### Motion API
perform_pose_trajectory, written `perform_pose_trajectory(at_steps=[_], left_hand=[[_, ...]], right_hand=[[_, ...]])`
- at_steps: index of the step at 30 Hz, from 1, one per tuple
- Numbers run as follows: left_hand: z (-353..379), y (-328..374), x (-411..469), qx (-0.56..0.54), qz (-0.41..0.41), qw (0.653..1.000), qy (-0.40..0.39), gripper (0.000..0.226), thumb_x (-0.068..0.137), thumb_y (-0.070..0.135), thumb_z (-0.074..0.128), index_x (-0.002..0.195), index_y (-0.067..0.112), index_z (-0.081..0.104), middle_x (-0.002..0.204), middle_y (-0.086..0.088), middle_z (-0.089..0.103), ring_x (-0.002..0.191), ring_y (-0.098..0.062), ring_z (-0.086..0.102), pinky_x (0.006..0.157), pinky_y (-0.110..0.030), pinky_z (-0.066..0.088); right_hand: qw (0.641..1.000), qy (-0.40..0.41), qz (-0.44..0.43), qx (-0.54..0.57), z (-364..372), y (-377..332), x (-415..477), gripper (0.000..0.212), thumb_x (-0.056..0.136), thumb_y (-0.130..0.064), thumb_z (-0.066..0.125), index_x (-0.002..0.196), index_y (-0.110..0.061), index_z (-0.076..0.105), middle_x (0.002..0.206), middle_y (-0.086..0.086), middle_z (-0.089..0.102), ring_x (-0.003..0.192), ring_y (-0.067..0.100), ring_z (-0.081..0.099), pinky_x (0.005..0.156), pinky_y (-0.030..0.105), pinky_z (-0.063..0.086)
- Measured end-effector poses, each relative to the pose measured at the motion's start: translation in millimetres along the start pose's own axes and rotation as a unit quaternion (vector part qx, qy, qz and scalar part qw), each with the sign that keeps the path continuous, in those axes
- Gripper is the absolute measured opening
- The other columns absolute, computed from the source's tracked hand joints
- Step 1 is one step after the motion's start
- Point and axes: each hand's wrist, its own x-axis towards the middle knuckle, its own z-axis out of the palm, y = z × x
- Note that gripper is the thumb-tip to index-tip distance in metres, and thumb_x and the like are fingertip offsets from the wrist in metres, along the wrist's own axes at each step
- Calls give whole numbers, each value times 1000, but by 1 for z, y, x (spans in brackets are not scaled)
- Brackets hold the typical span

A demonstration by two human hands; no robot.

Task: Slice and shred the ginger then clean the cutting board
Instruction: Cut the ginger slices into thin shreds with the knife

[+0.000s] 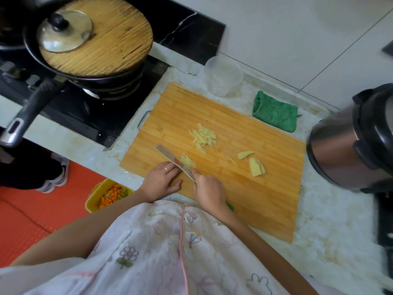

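Two hands work near the left end of the near edge of the board (234,199), which lies on the tabletop (323,226). The right hand (207,192) has its fingers curled round the handle of the knife (174,161), the blade slanting toward the board's left edge. The left hand (163,180) lies against the blade's near side, fingers close together and thumb spread out on the wood. Its fingertips are hidden by the blade, so I cannot tell whether they pin any ginger.

A few shreds (188,160) lie touching the blade's far side. A bigger pile (204,138) sits near the board's middle, and two uncut pieces (257,167) lie toward its right edge.

The main danger is likely a nick. The left fingers sit tight against the blade, and a stroke that drifts toward them, or a thin slice that skids, could catch a tip. The cutting is also close to the near edge, so a sideways sweep of the knife could flick shreds off the board and onto the floor. The cloth (275,114) waits by the far right corner, unused, and the pieces at the right still need shredding before any wiping
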Motion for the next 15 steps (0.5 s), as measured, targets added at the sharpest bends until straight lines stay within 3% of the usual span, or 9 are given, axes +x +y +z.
perform_pose_trajectory(at_steps=[4, 7, 15], left_hand=[[-2, 0, 3, -12, -6, 1000, 2, 35, 94, 37, 42, 117, 12, 52, 114, -5, 54, 92, -25, 53, 81, -32, 44], [-5, 1, 4, -6, -1, 1000, 5, 38, 97, 39, 35, 115, 11, 53, 106, -11, 63, 90, -24, 51, 79, -30, 42], [-6, 2, 4, -7, -4, 1000, 9, 37, 97, 40, 35, 114, 11, 52, 102, -12, 65, 88, -25, 51, 77, -29, 42]], right_hand=[[1000, 2, -6, 13, -3, 0, -1, 46, 95, -15, 45, 140, -24, 42, 93, 10, 69, 83, 30, 66, 54, 31, 34], [1000, -7, -24, 9, -4, 3, -8, 49, 94, -12, 43, 142, -22, 39, 87, 10, 69, 75, 28, 65, 52, 30, 34], [1000, -13, -20, 3, -5, 1, -6, 47, 96, -13, 43, 142, -21, 39, 89, 10, 69, 76, 28, 66, 51, 30, 34]])
